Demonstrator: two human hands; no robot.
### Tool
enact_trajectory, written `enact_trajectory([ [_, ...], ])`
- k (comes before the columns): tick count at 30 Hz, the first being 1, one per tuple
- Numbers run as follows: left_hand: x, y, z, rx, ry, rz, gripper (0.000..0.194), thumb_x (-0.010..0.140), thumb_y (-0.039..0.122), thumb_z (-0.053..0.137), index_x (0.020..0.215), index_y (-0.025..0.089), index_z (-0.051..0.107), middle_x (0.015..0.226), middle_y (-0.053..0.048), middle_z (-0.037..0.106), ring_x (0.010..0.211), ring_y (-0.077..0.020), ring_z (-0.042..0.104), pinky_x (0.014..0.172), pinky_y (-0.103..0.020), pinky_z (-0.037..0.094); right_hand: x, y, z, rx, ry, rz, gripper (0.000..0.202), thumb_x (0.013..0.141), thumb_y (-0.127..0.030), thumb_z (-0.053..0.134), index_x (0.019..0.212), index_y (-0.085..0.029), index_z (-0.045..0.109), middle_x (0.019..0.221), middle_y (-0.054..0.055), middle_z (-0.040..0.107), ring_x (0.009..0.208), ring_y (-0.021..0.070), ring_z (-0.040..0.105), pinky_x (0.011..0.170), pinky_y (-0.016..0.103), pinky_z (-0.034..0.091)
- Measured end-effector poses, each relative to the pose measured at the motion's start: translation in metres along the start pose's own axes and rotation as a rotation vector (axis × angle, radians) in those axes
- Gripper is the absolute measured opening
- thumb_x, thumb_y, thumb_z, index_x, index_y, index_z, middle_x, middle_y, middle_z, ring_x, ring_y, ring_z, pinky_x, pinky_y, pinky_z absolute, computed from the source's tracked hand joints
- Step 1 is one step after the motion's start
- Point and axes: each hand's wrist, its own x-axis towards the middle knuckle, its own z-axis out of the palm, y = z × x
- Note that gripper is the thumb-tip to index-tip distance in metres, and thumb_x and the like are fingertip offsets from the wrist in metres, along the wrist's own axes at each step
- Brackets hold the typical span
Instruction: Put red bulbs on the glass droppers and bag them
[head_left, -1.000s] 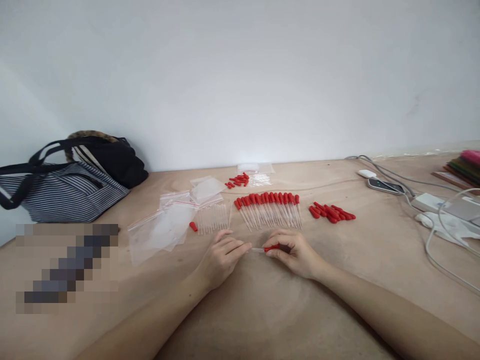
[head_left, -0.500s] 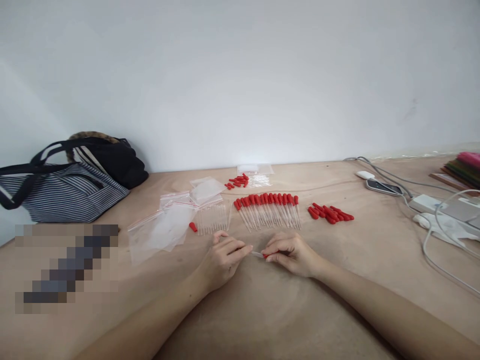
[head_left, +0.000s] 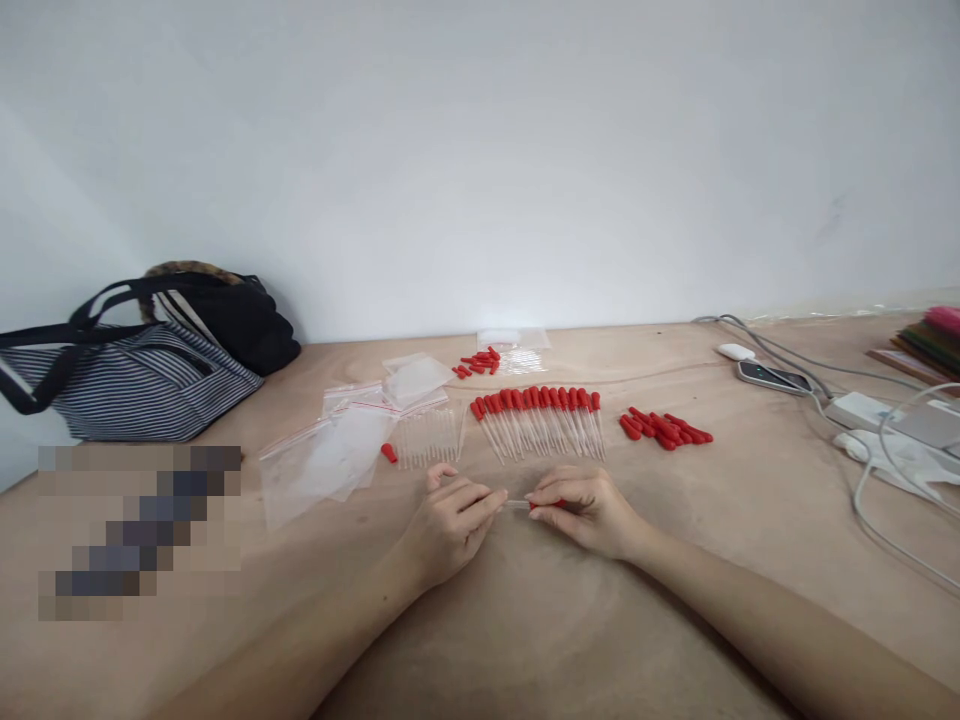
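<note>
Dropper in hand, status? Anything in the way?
Left hand holds clear tube. Right hand holds red bulb at tube's right end, fit unclear. Row of droppers just beyond, not between hands.

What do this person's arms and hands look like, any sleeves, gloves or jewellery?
The left hand and right hand are ungloved, with no ring, watch or bracelet visible. The left forearm and right forearm show no sleeve as far as the picture reaches; a small dark spot marks the left one.
</note>
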Motion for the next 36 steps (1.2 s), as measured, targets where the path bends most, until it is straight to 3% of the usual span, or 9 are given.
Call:
enact_trajectory([
  [17, 0.011, 0.02, 0.0, 0.013, 0.048, -0.136, 0.014, 0.083, 0.017, 0.05, 0.077, 0.021, 0.062, 0.065, 0.005, 0.065, 0.055, -0.0092, 0.055, 0.076, -0.035, 0.024, -0.002, -0.002, 0.012, 0.06, 0.091, 0.087, 0.009, 0.076, -0.025, 0.059, 0.079, -0.02, 0.067, 0.072, 0.004, 0.066, 0.07, 0.0143, 0.062, 0.065, 0.028, 0.051],
  [22, 0.01, 0.018, -0.001, -0.015, 0.042, -0.16, 0.013, 0.083, 0.02, 0.05, 0.078, 0.022, 0.062, 0.069, 0.005, 0.067, 0.057, -0.0098, 0.057, 0.079, -0.036, 0.023, -0.005, -0.001, 0.009, 0.136, 0.082, 0.215, 0.036, 0.068, -0.032, 0.067, 0.101, -0.021, 0.06, 0.086, 0.005, 0.066, 0.077, 0.0156, 0.063, 0.066, 0.029, 0.054],
  [28, 0.009, 0.018, -0.001, -0.02, 0.049, -0.165, 0.014, 0.083, 0.02, 0.05, 0.077, 0.022, 0.062, 0.067, 0.006, 0.067, 0.055, -0.0089, 0.057, 0.078, -0.034, 0.024, -0.006, -0.002, 0.009, 0.032, 0.106, 0.099, 0.006, 0.075, -0.024, 0.061, 0.078, -0.021, 0.064, 0.072, 0.002, 0.067, 0.069, 0.014, 0.061, 0.076, 0.034, 0.049],
  [31, 0.01, 0.021, -0.001, -0.028, 0.057, -0.165, 0.014, 0.084, 0.02, 0.049, 0.076, 0.022, 0.062, 0.066, 0.007, 0.067, 0.054, -0.0086, 0.057, 0.078, -0.034, 0.024, -0.004, -0.003, 0.013, 0.046, 0.16, 0.048, 0.002, 0.074, -0.024, 0.062, 0.074, -0.022, 0.063, 0.068, 0.0, 0.068, 0.061, 0.0122, 0.061, 0.086, 0.039, 0.044],
  [36, 0.009, 0.024, -0.001, -0.038, 0.064, -0.154, 0.016, 0.083, 0.019, 0.048, 0.076, 0.022, 0.061, 0.065, 0.007, 0.067, 0.053, -0.0086, 0.058, 0.078, -0.035, 0.025, -0.004, -0.003, 0.016, 0.033, 0.152, 0.059, 0.009, 0.073, -0.029, 0.063, 0.068, -0.022, 0.062, 0.061, -0.002, 0.066, 0.054, 0.011, 0.058, 0.088, 0.04, 0.043],
])
